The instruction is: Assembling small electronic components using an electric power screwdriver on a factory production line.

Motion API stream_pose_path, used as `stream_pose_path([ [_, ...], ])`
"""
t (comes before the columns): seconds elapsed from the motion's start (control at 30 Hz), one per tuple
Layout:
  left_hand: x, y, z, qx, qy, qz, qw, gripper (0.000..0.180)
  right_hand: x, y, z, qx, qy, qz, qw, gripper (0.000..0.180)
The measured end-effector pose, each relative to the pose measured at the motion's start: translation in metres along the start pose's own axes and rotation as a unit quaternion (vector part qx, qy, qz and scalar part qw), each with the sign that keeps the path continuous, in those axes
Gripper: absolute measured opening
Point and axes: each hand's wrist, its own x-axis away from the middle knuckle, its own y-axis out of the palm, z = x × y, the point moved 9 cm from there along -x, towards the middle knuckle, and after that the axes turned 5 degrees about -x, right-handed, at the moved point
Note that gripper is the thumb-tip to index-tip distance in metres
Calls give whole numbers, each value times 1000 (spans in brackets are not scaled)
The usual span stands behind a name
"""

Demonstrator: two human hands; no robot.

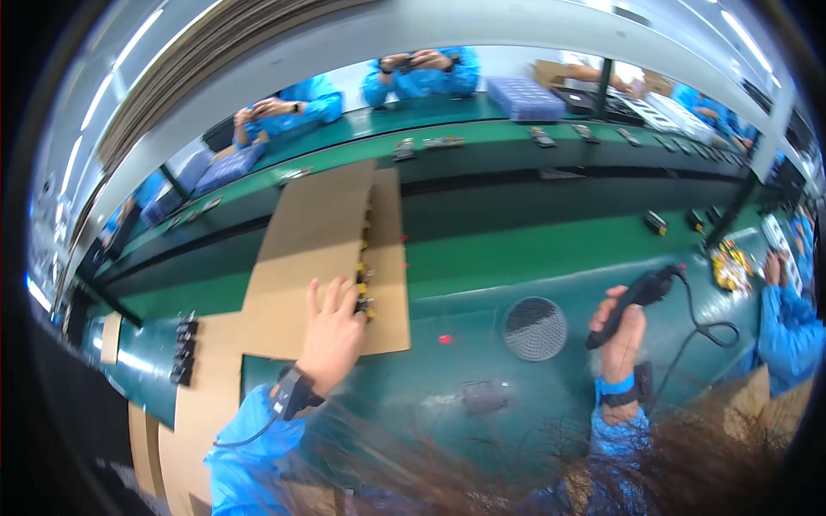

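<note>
My left hand rests over a brown cardboard sheet, its fingers spread. Beside its fingertips, a row of small black-and-yellow parts runs along the sheet's right edge, over a second piece of cardboard. Whether the fingers touch the nearest part cannot be made out. In my right hand is a black corded electric screwdriver, held at a slant above the green bench. Left of that hand lies a round dish partly covered with tiny dark pieces.
A dark grey flat object and a small red piece lie on the bench. Black parts line the left side. A bag of yellow parts sits at right. Beyond, a conveyor carries devices past blue-sleeved workers.
</note>
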Motion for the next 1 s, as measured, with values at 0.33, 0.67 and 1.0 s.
stream_pose_path([
  [0.33, 8, -27, 79, 177, 95, 15, 980, 17, -3, 4, 3, 1, -2, -20, 1000, 55],
  [0.67, 11, -55, 134, 453, 93, -19, 886, 68, -4, 5, 3, 12, 9, -17, 1000, 62],
  [1.0, 16, -49, 172, 364, 147, 55, 918, 57, 1, 11, -2, 11, 10, -28, 999, 70],
])
